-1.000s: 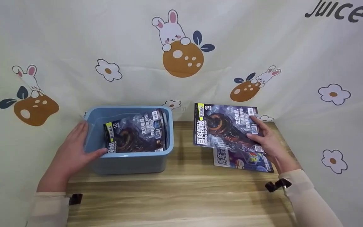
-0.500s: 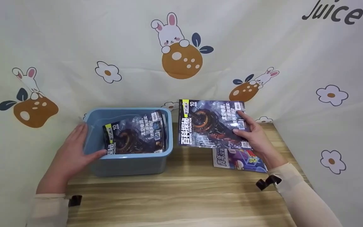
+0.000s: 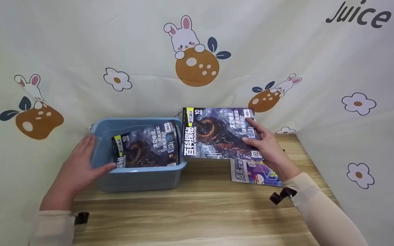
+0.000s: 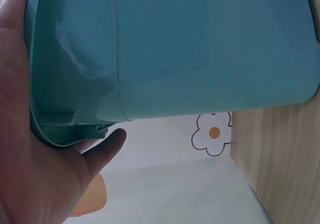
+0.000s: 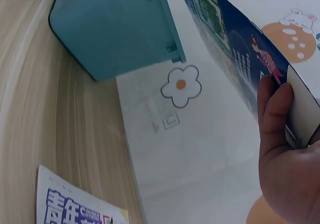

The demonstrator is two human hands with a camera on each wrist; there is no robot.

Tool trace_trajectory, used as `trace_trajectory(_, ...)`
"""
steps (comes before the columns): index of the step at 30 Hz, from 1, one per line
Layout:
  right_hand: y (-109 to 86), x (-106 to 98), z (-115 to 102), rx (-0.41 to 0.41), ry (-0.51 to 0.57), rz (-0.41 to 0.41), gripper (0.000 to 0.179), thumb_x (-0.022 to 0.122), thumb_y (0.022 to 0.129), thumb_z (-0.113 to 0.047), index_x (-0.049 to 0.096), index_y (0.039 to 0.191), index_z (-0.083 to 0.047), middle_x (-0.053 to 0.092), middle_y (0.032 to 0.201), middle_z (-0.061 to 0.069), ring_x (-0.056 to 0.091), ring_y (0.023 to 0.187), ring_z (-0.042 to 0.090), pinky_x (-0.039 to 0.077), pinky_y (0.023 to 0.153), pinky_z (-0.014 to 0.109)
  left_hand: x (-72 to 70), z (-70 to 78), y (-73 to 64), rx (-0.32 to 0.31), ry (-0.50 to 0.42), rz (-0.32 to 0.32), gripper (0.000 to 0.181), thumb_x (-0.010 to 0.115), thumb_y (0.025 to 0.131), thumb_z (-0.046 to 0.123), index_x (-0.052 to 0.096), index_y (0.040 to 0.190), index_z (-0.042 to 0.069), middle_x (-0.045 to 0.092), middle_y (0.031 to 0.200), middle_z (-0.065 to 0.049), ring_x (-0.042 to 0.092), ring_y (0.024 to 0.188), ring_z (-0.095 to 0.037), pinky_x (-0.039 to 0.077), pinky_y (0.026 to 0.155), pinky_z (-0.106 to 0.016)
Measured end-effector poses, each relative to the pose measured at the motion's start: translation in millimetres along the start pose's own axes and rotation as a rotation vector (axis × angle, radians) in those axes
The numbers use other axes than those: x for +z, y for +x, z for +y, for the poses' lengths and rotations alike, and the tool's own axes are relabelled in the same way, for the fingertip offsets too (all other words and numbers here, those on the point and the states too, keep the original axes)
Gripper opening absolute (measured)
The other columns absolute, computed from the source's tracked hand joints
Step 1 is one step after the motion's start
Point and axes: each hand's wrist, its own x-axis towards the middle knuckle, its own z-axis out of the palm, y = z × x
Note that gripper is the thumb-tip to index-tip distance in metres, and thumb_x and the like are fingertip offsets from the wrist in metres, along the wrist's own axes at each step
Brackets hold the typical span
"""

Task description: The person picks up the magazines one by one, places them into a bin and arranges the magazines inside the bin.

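Observation:
My right hand pinches the right edge of a dark magazine with an orange ring on its cover. Thumb lies on the cover, and in the right wrist view curled fingers press the back cover. This magazine hangs over the table, its left edge overlapping the right rim of a blue plastic bin. Inside the bin leans a magazine with the same cover, against others behind it. My left hand grips the bin's left rim, also seen in the left wrist view with the bin's side wall.
Another magazine, purple and white, lies on the wooden table below the right hand, partly hidden. Behind the table hangs a pale cloth printed with rabbits, oranges and flowers. Dark clips stick out at both sleeves.
My right hand has carried the magazine leftward from above the purple one to the bin's right rim. My left hand has kept its hold on the bin.

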Motion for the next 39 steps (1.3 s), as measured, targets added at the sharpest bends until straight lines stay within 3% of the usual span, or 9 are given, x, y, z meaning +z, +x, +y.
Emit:
trace_trajectory(13,7.3,57,0,0.005,0.041,-0.040,0.081,0.082,0.098,-0.001,0.049,0.169,-0.026,0.043,0.163,0.017,0.063,0.125,0.033,0.066,0.091,0.036,1.6,-1.4,-0.6,0.014,0.002,-0.001,0.125,0.078,0.094,0.068,0.019,0.171,-0.011,0.016,0.178,-0.035,0.013,0.166,-0.053,0.022,0.126,-0.078)
trace_trajectory(21,13.1,88,6,-0.045,0.023,-0.070,0.083,0.083,0.095,0.004,0.051,0.167,-0.020,0.052,0.159,0.016,0.062,0.124,0.028,0.061,0.090,0.029,8.4,-2.6,-4.4,-0.020,0.004,-0.029,0.127,0.076,0.094,0.072,0.017,0.173,-0.008,0.015,0.180,-0.033,0.012,0.167,-0.052,0.023,0.125,-0.079)
trace_trajectory(39,26.5,147,-3,-0.171,-0.036,-0.079,0.083,0.084,0.092,0.005,0.053,0.166,-0.018,0.047,0.167,0.016,0.060,0.129,0.036,0.060,0.097,0.032,3.9,3.6,2.0,-0.038,0.012,-0.006,0.128,0.075,0.093,0.074,0.016,0.173,-0.007,0.014,0.180,-0.032,0.012,0.167,-0.052,0.025,0.123,-0.081)
